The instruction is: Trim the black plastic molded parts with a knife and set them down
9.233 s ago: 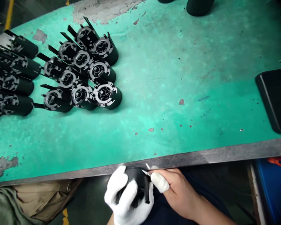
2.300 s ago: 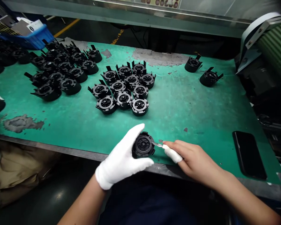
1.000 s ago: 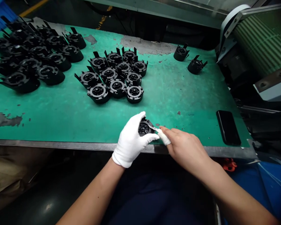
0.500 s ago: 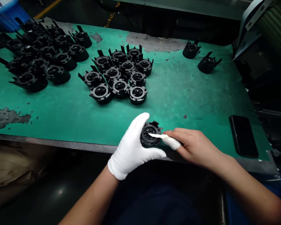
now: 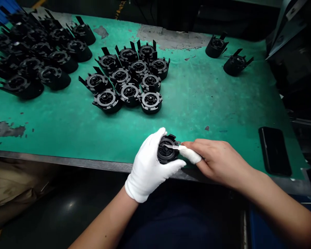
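Note:
My left hand [image 5: 151, 166], in a white glove, curls round a round black plastic part [image 5: 167, 155] at the table's front edge. The part's ringed face is turned up toward me, and a short tab stands at its top. My right hand [image 5: 212, 155] is bare except for a white covering on the thumb. Between thumb and fingers it pinches a small knife [image 5: 174, 147]. The pointed blade reaches over the middle of the black part; whether it touches is too fine to tell. The knife's handle is hidden in my fingers.
Several similar black parts [image 5: 129, 91] stand grouped mid-table, with a larger cluster [image 5: 54, 76] at the left. Two more [image 5: 216, 46] stand at the back right. A black phone [image 5: 274, 150] lies near the right edge of the green table [image 5: 67, 131], whose surface is worn in patches.
The view has shifted slightly. The blade has turned and now looks flatter against the part's face. My left hand keeps its hold on the part.

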Demonstrator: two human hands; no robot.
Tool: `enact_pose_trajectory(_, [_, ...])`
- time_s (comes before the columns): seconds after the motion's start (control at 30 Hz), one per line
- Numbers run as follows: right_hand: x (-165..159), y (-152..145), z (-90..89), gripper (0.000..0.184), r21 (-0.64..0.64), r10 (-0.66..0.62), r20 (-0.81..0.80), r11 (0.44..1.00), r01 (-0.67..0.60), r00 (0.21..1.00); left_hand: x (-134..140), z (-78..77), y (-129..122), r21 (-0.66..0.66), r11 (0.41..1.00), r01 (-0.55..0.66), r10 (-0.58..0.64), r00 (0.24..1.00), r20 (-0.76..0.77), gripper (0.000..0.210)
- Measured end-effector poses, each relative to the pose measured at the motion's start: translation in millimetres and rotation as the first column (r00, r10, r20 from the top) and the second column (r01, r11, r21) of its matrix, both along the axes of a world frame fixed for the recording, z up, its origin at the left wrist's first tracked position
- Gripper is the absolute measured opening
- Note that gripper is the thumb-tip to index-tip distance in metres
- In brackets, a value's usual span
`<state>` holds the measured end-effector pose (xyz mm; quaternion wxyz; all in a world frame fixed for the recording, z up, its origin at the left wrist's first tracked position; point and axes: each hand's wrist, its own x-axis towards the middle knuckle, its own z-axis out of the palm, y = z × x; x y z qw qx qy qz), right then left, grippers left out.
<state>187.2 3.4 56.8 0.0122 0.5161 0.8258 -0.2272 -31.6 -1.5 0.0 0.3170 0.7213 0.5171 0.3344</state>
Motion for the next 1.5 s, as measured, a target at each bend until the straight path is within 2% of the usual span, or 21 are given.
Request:
enact_pose_trajectory(0.13, [-2, -4, 9.6, 0.037, -0.005, 0.031, 0.118, 1.0, -0.031, 0.993, 0, 1.2, 0, 0.007, 1.0, 0.006, -0.006, 1.0, -0.005, 0.094])
enact_pose_trajectory(0.3, [-16, -5, 17.3, 0.036, 0.035, 0.001, 0.28, 0.999, -0.011, 0.96, 2, 1.6, 1, 0.045, 0.999, -0.008, 0.008, 1.0, 0.008, 0.089])
enact_pose_trajectory(0.43, [-19, 2, 15.6, 0.038, 0.102, -0.089, 0.351, 0.993, 0.056, 0.932, 2, -2.6, 0, 0.078, 0.997, -0.01, 0.009, 1.0, 0.003, 0.09])
enact_pose_trajectory(0.53, [-13, 5, 11.4, 0.036, 0.082, -0.103, 0.262, 0.993, 0.084, 0.96, 1, -6.1, -2, 0.091, 0.996, -0.015, 0.016, 1.0, -0.004, 0.092])
enact_pose_trajectory(0.63, [-5, -3, 5.6, 0.032, -0.037, -0.111, 0.081, 0.993, 0.115, 0.99, 1, -7.6, -3, 0.094, 0.996, -0.002, 0.002, 1.0, 0.0, 0.094])
enact_pose_trajectory(0.73, [-3, -16, -1.5, 0.023, -0.17, -0.167, -0.069, 0.973, 0.154, 0.983, 0, -7.2, -2, 0.095, 0.995, 0.008, -0.009, 1.0, 0.004, 0.095])
enact_pose_trajectory(0.83, [-6, -24, -8.2, 0.02, -0.22, -0.187, -0.171, 0.964, 0.147, 0.967, 0, -6.3, -1, 0.097, 0.995, 0.0, 0.0, 1.0, -0.002, 0.093])
enact_pose_trajectory(1.07, [-13, -30, -15.6, 0.023, -0.214, -0.213, -0.144, 0.96, 0.179, 0.966, 2, -3.3, -1, 0.087, 0.996, -0.01, 0.008, 1.0, 0.016, 0.087])
enact_pose_trajectory(1.2, [-12, -25, -15.4, 0.023, -0.253, -0.139, -0.119, 0.962, 0.106, 0.983, 4, 2.3, 1, 0.064, 0.998, 0.004, -0.006, 0.999, 0.033, 0.089])
enact_pose_trajectory(1.33, [-8, -12, -7.7, 0.021, -0.278, -0.014, -0.091, 0.961, -0.012, 0.996, 1, 4.9, 3, 0.041, 0.999, 0.03, -0.031, 0.999, 0.01, 0.089])
enact_pose_trajectory(1.5, [-2, -4, 4.4, 0.021, -0.205, -0.019, -0.049, 0.979, 0.008, 0.999, -1, 1.3, 3, 0.064, 0.996, 0.059, -0.06, 0.998, 0.015, 0.091])
